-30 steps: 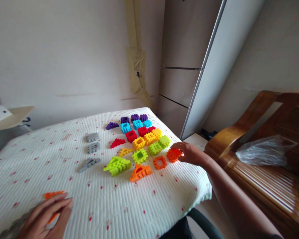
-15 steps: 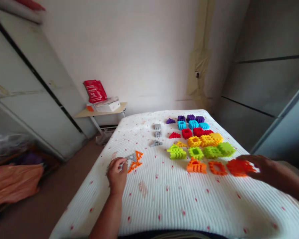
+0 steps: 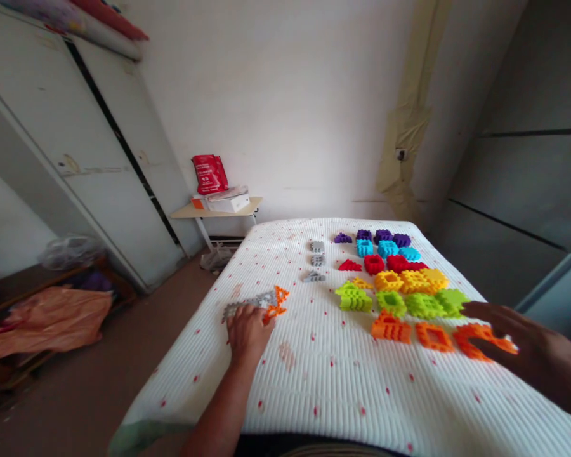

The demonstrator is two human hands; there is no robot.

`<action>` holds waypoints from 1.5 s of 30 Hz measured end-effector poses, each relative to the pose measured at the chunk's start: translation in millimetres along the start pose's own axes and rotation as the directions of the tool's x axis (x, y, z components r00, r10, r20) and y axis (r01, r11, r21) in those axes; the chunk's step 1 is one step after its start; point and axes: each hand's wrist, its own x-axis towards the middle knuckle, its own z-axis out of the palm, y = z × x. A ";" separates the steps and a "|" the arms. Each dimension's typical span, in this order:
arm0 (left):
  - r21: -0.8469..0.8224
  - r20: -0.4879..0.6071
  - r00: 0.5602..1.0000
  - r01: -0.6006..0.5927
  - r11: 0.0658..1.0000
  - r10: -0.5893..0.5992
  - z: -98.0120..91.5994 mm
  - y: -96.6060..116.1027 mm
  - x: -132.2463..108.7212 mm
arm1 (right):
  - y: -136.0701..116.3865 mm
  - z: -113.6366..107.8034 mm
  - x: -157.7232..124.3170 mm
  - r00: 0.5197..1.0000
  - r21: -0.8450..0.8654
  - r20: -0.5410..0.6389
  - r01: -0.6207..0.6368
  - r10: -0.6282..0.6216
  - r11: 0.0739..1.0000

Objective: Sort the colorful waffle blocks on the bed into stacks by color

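Note:
My left hand (image 3: 250, 330) rests on the left of the bed, its fingers bent over a grey block piece (image 3: 261, 299) that has orange triangular pieces (image 3: 276, 303) at its right end. My right hand (image 3: 509, 333) is at the far right, thumb and fingers spread around an orange block (image 3: 473, 339); whether it touches the block is unclear. Left of that block lie an orange square frame (image 3: 434, 337) and an orange house-shaped block (image 3: 391, 328). Rows of green (image 3: 391, 304), yellow (image 3: 387, 280), red (image 3: 374, 264), light blue (image 3: 364, 247) and purple blocks (image 3: 364, 235) stand behind.
Several small grey pieces (image 3: 316, 261) lie mid-bed on the white spotted cover (image 3: 333, 393). Beyond the bed's far left corner, a small table (image 3: 185, 211) holds a red bag (image 3: 210, 174) and a white box (image 3: 233, 202). Cabinets flank both sides.
The view has shifted, so everything appears farther right and lower, except the left side now shows more cabinet. My left hand has closed in over the grey piece; my right fingers have spread wider around the orange block.

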 end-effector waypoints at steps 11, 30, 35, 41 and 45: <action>-0.513 -0.037 0.999 0.003 0.858 -0.026 13.8 8.9 -2.7 | -142.7 123.7 12.9 0.902 0.348 0.312 0.184 -0.299 0.919; -0.967 0.151 0.984 0.126 0.221 0.099 21.7 39.6 0.2 | -155.6 209.0 50.1 0.973 0.453 0.232 -0.120 0.013 0.884; -0.973 0.221 0.974 0.218 0.074 0.045 24.2 47.8 2.1 | -159.2 210.0 47.3 0.972 0.428 0.235 -0.109 0.006 0.897; -0.957 0.284 0.959 0.284 0.062 -0.005 15.6 54.9 2.3 | -159.2 213.6 47.3 0.963 0.416 0.256 -0.183 0.078 0.891; -0.944 0.331 0.938 0.330 0.026 0.104 11.0 54.0 0.9 | -157.9 214.7 47.3 0.963 0.444 0.234 -0.229 0.135 0.866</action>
